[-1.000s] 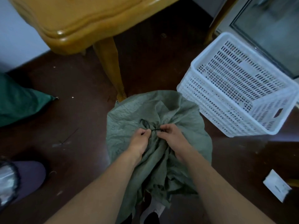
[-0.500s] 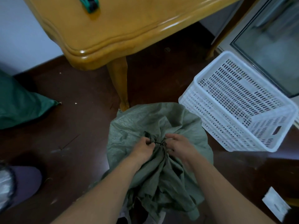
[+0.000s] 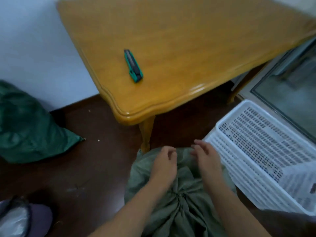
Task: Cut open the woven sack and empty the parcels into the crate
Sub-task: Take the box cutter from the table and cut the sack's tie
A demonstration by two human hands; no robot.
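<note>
A grey-green woven sack (image 3: pixel 179 207) stands on the dark floor in front of me, its neck bunched and tied near its middle. My left hand (image 3: pixel 165 165) hovers above the sack with loosely curled fingers and holds nothing. My right hand (image 3: pixel 206 159) is beside it, fingers relaxed and spread, also holding nothing. A white slotted crate (image 3: pixel 266 151) sits on the floor to the right of the sack, with nothing visible inside. A green and black utility knife (image 3: pixel 133 65) lies on the wooden table (image 3: pixel 188 48) beyond the sack.
A table leg (image 3: pixel 146 134) comes down just behind the sack. A dark green bag (image 3: pixel 27 127) lies at the left by the wall. A purple object (image 3: pixel 24 218) sits at the bottom left. A glass-fronted panel (image 3: pixel 289 93) stands at the right.
Both hands have let go of the tie at the sack's neck and lifted away from it. The view has tilted upward, bringing the tabletop and knife into sight.
</note>
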